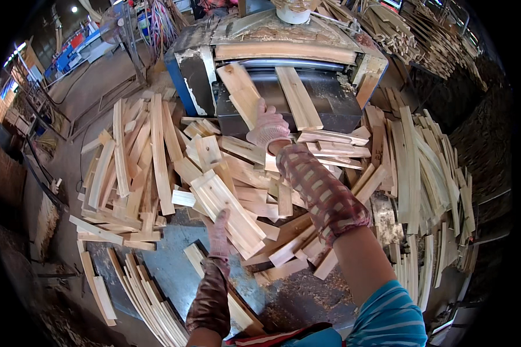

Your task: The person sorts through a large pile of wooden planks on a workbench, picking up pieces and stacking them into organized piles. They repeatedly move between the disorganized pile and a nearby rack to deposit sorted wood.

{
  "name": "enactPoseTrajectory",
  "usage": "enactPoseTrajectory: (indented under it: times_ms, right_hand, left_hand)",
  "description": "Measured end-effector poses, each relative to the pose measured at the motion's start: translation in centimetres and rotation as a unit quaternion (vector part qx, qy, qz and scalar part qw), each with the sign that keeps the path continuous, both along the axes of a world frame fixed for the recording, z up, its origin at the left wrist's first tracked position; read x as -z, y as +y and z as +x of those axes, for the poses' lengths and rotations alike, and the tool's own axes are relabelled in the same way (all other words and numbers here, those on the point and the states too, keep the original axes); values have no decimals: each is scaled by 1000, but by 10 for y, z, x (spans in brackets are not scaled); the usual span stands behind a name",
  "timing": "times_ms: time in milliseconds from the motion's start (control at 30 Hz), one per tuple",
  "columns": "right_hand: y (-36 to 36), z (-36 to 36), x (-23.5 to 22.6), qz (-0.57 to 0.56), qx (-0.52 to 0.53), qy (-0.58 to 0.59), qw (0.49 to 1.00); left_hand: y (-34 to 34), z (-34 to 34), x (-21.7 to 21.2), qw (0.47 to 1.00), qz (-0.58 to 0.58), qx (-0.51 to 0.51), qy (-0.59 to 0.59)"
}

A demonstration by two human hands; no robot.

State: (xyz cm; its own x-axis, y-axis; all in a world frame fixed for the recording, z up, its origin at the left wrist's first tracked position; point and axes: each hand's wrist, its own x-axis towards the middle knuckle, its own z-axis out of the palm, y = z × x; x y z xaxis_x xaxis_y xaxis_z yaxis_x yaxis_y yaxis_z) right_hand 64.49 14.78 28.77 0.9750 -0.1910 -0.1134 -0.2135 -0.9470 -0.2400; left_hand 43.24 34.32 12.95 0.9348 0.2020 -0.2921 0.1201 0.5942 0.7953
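My right hand (pixel 269 124), in a pale knitted glove, grips the near end of a short wooden board (pixel 244 99). The board slants over the planer's dark metal bed (pixel 266 95), its far end close to the roller slot. A second board (pixel 298 98) lies on the bed to the right, apart from my hand. Lower down, my left hand (pixel 219 234), also gloved, holds a small stack of wooden boards (pixel 228 211). Its thumb rests on top along the edge; the other fingers are hidden beneath. The stack is tilted above the loose pile.
A heap of loose boards (pixel 255 199) spreads before the planer (pixel 289 49). More boards stand piled at the left (pixel 136 156) and right (pixel 414 173). Strips (pixel 147 295) lie on a blue-grey surface (pixel 182 254) at the near left. Sawdust (pixel 318 295) covers the near surface.
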Motion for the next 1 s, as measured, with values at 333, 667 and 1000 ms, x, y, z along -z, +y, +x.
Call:
enactPoseTrajectory:
  times_ms: [333,667,1000]
  right_hand:
    - [-38,-194,80,636,-98,-8,765]
    - [-7,-418,207,174,-26,91,980]
    - [-58,-329,125,267,-38,29,962]
  left_hand:
    - [2,-55,-18,974,225,12,26]
    - [-43,-131,-29,796,592,94,89]
    - [-32,-125,44,892,451,-10,29]
